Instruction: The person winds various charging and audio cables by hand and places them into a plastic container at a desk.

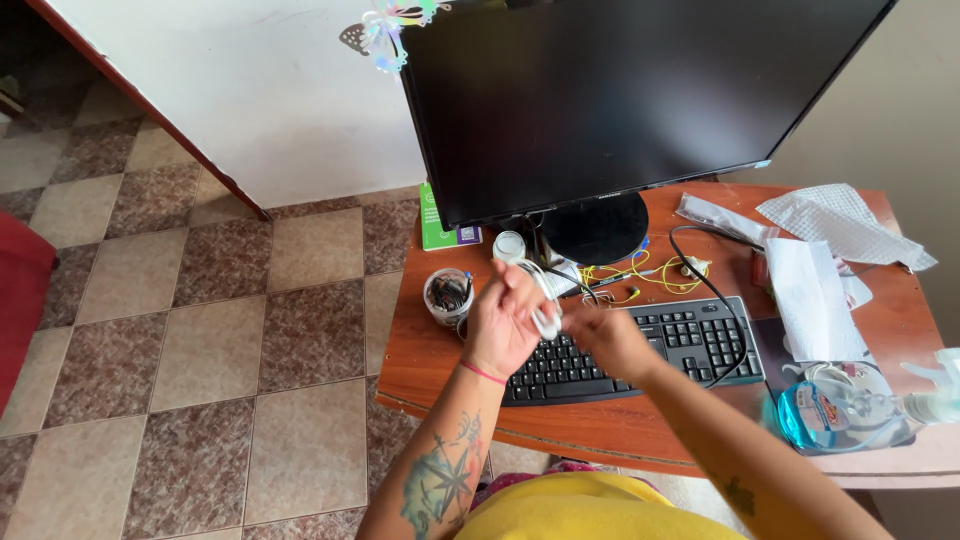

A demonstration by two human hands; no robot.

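Small reddish-brown wooden desk (640, 425) is sitting against the white wall, crowded edge to edge, so the hands are working in the air above it rather than on the surface. Big black flat-screen monitor (630, 95) on its round black stand (593, 228) is taking the far middle, screen dark. Black computer keyboard (650, 350) is lying near-centre in front of it, a black cable (728, 310) looping over its right end. White crumpled papers and wipes (825, 250) are piling up far right; a clear plastic spray bottle with blue liquid (850, 410) is lying on its side at the near right edge, nozzle pointing right. Tangle of yellow wires (660, 272) is sitting just behind the keyboard. Small round clear tub of dark odds and ends (448, 295) is parked far left, a small white-capped jar (509, 245) just behind it to the right. Left hand (500, 325) is raised over the keyboard's left end, fingers curled round a thin white cable (545, 300), gripping the bundle, probably to stop the loops springing loose. Right hand (605, 335) is meeting it just to the right, closed on the same cable's end; exact pinch is hidden behind the knuckles.
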